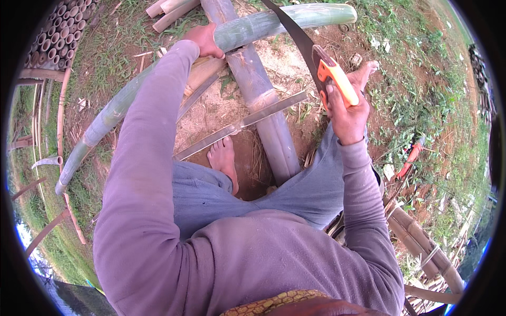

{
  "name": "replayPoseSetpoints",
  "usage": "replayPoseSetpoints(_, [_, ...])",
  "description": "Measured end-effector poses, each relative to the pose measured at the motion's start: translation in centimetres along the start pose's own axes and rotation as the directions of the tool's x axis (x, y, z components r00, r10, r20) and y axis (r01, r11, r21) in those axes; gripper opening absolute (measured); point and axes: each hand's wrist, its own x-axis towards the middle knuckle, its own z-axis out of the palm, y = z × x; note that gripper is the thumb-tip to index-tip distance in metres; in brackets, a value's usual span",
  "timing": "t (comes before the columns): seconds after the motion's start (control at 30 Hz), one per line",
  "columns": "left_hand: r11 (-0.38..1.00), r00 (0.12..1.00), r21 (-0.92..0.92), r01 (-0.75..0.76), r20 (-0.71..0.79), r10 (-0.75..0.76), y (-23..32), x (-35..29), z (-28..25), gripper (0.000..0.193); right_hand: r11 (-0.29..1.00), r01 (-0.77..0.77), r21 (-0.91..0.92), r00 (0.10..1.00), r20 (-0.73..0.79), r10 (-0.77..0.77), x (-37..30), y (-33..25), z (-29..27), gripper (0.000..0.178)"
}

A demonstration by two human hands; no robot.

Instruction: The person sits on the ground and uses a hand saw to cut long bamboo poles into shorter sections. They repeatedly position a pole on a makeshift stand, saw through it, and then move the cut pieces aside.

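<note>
A long green bamboo pole [258, 25] runs from the lower left up to the upper right, resting across a thick greyish bamboo log [263, 97]. My left hand [203, 41] is closed around the pole near where it crosses the log. In my right hand [349, 117] is a handsaw [337, 79] with an orange handle, gripped firmly. Its dark curved blade points up and to the left, passing over the pole in the picture; whether its teeth touch the bamboo I cannot tell. A narrow split bamboo strip [253, 117] lies crosswise over the log, nearer my legs.
Pale sawdust [195, 113] covers the ground around the log, close to my bare foot [223, 162]. Short bamboo pieces [174, 13] lie at the top. Stacked bamboo tubes [62, 34] stand far left. An orange-handled tool [410, 158] and tied bamboo poles [421, 239] are at right.
</note>
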Motion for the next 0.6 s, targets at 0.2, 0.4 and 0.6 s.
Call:
replayPoseSetpoints(0.2, [1.000, 0.999, -0.007, 0.025, 0.022, -0.025, 1.3, 0.8, -0.9, 0.092, 0.992, 0.014, 0.129, 1.000, -0.029, -0.011, 3.0, 3.0, 1.7, 0.017])
replayPoseSetpoints(0.4, [0.999, 0.999, -0.039, -0.019, 0.050, 0.021, 0.4, 0.1, -0.1, 0.096, 0.995, -0.019, -0.095, 1.000, 0.014, 0.020, 4.9, 1.6, 3.3, 0.025])
replayPoseSetpoints(0.6, [1.000, 0.998, 0.015, 0.024, 0.063, -0.025, 1.1, -0.3, -1.0, 0.095, 0.986, -0.047, 0.159, 0.998, -0.039, 0.054, -2.0, 1.0, 1.0, 0.017])
